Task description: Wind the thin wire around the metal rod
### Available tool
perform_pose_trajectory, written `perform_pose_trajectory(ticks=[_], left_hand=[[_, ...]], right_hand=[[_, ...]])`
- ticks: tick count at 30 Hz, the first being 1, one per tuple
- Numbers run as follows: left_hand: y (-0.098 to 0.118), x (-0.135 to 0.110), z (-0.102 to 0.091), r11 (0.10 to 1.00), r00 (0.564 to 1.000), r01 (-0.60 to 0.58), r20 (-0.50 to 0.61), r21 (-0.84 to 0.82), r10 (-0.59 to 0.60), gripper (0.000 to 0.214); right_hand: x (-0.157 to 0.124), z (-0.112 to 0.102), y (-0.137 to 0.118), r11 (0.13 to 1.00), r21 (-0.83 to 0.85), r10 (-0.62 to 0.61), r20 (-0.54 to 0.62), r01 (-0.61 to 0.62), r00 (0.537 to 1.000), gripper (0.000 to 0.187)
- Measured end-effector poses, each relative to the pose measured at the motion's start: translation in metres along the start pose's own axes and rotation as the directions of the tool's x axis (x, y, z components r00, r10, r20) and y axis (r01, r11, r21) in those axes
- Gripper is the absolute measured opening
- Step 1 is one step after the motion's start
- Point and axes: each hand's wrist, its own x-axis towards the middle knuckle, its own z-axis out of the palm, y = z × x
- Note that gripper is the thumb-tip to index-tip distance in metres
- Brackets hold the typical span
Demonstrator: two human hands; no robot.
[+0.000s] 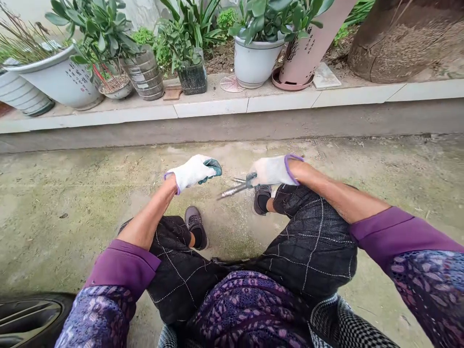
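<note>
metal shears (234, 189), blurred, tilted, above concrete ground (72, 203)

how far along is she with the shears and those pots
Done: both gloves are on, and the right hand is closed on the shears, blades pointing toward the left hand. In hand: just the shears, held over the ground between the knees; the left hand is loosely closed, with nothing visible in it. Left: the potted plants on the ledge stand out of reach, and no cuttings lie on the ground.

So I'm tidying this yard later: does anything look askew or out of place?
Yes: the pink pot on the ledge leans sharply left against the white pot, while its saucer sits flat.
</note>
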Motion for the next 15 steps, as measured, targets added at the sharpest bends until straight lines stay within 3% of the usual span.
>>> perform_pose_trajectory(ticks=[3,4,6,8,10,12,13,15], left_hand=[[0.003,0.006,0.012,0.997,0.999,0.001,-0.049,-0.071,-0.005,0.006],[0.004,0.01,0.014,0.992,0.997,-0.005,-0.079,-0.124,-0.005,0.006],[0.005,0.018,0.017,0.967,0.99,-0.035,-0.138,-0.251,0.0,0.01],[0.005,0.025,0.017,0.932,0.985,-0.078,-0.17,-0.354,0.017,0.013],[0.005,0.03,0.014,0.91,0.984,-0.108,-0.175,-0.4,0.04,0.012],[0.005,0.031,0.009,0.911,0.987,-0.121,-0.149,-0.394,0.066,0.008],[0.004,0.03,0.007,0.92,0.988,-0.131,-0.125,-0.37,0.091,0.006],[0.004,0.027,0.004,0.95,0.988,-0.153,-0.069,-0.273,0.139,0.005]], right_hand=[[0.012,-0.01,0.007,0.955,-0.233,0.157,-0.131,-0.184,0.979,0.012],[0.012,-0.018,0.007,0.934,-0.272,0.17,-0.235,-0.232,0.957,0.016],[0.006,-0.035,0.004,0.941,-0.209,0.157,-0.421,-0.265,0.893,0.026],[-0.005,-0.046,-0.004,0.983,0.027,0.168,-0.514,-0.18,0.841,0.028],[-0.017,-0.048,-0.012,0.942,0.336,0.168,-0.456,-0.006,0.874,0.027],[-0.027,-0.045,-0.016,0.836,0.542,0.074,-0.273,0.09,0.959,0.029],[-0.03,-0.042,-0.016,0.807,0.583,0.001,-0.157,0.092,0.988,0.032],[-0.033,-0.034,-0.011,0.827,0.561,-0.102,0.073,0.044,0.992,0.035]])
